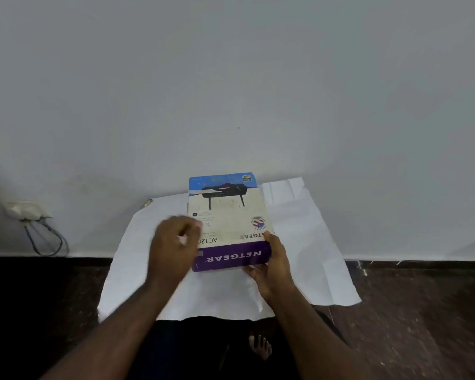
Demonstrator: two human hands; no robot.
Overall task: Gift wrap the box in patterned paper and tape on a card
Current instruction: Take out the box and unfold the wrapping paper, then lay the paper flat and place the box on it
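Dark floor [422, 311] at frame bottom carries white paper [307, 242]; right hand [272, 266] grips the box [231, 215] corner, centring it; blurred left hand [173, 242], grip unclear.

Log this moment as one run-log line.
stage: positioning | purple-and-white Netgear cardboard box on white paper sheet | right hand grips box corner | left hand blurred at box side

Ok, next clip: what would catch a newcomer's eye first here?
The cream, blue and purple Netgear cardboard box at centre, lying on a white paper sheet spread over the dark floor against a pale wall. The right hand grips its near right corner; the blurred left hand is at its left edge.
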